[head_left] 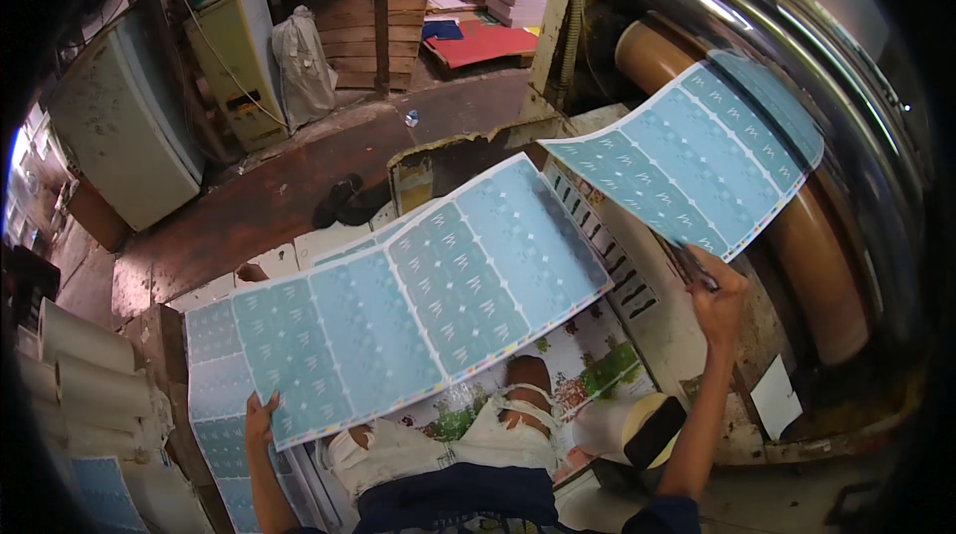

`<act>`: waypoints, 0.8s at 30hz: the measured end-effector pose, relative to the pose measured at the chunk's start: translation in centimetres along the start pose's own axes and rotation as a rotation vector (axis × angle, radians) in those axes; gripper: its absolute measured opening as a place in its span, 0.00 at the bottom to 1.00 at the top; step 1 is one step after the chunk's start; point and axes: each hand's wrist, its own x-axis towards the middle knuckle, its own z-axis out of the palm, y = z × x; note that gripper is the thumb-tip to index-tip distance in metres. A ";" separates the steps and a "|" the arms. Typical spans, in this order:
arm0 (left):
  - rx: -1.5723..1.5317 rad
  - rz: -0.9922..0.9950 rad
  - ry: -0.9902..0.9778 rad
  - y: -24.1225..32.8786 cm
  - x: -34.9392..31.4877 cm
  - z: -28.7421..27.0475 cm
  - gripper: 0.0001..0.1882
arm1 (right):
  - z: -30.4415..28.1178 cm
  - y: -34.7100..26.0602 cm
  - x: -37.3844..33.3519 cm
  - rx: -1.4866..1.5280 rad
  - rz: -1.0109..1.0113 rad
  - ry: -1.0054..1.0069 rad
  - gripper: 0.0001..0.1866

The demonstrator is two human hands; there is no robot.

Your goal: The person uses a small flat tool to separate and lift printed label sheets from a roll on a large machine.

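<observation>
A long printed sheet [363, 320] in blue and teal panels stretches across above my lap. My left hand [261, 418] pinches its near left corner, thumb on top. A second sheet [687, 160] with the same pattern hangs over the brown roller [819, 275] of a machine at the right, its left edge free in the air. Beside that sheet's near corner, my right hand [719, 297] is closed around a slim dark tool [701, 271]; its exact kind cannot be made out. Whether the right fingers also touch the sheet is unclear.
A large shiny steel roller [717, 1] runs above the brown one. More printed sheets [214, 414] lie at the lower left, near pale paper rolls [100, 385]. A slotted panel [602, 245] lies between the two sheets. By my right forearm sits a round roll [637, 424].
</observation>
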 end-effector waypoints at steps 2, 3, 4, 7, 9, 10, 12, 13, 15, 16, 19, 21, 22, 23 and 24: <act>0.012 -0.056 0.000 1.7 2.2 2.3 0.19 | 0.6 -2.8 -0.8 -0.036 -0.028 -0.079 0.30; 0.037 -0.064 0.031 1.5 3.6 3.2 0.18 | 0.6 -3.9 -1.3 -0.047 -0.036 -0.086 0.31; 0.024 -0.026 -0.007 0.8 5.6 3.7 0.18 | 0.8 -4.7 -1.9 -0.047 -0.045 -0.086 0.31; -0.078 0.041 -0.059 -0.8 8.6 6.6 0.18 | 0.7 -5.6 -3.9 -0.020 -0.051 -0.092 0.32; -0.129 0.081 -0.080 -1.0 9.4 10.5 0.18 | 0.1 -6.0 -4.9 -0.017 -0.043 -0.095 0.33; -0.124 0.102 -0.083 -0.7 9.2 12.3 0.18 | -0.4 -6.6 -5.4 0.027 0.050 -0.141 0.34; -0.099 0.053 -0.082 -0.2 10.2 14.5 0.17 | -0.6 -7.1 -6.1 -0.015 0.002 -0.132 0.35; -0.077 -0.017 -0.054 -0.6 11.2 14.3 0.17 | -0.1 -7.4 -6.0 -0.013 -0.034 -0.139 0.36; 0.070 0.235 -0.080 -1.3 11.9 13.8 0.33 | 0.3 -8.2 -6.0 0.010 0.004 -0.175 0.36; 0.269 0.267 0.023 -1.3 11.6 13.7 0.42 | 0.3 -8.6 -6.1 0.020 0.033 -0.181 0.36; 0.924 0.283 0.134 0.0 8.2 18.7 0.66 | -0.7 -8.0 -6.8 0.024 0.094 -0.217 0.36; 1.447 0.202 -0.004 2.6 4.9 21.9 0.78 | -1.3 -7.9 -7.0 0.081 0.185 -0.252 0.36; 1.524 0.171 0.004 0.2 5.3 22.3 0.79 | -1.0 -7.7 -6.7 0.086 0.157 -0.257 0.36; 1.480 0.150 0.006 -1.1 5.5 21.4 0.80 | -0.5 -8.1 -6.6 0.101 0.133 -0.262 0.37; 1.436 0.133 0.004 -2.3 5.6 20.4 0.80 | 0.0 -8.5 -6.8 0.114 0.112 -0.266 0.37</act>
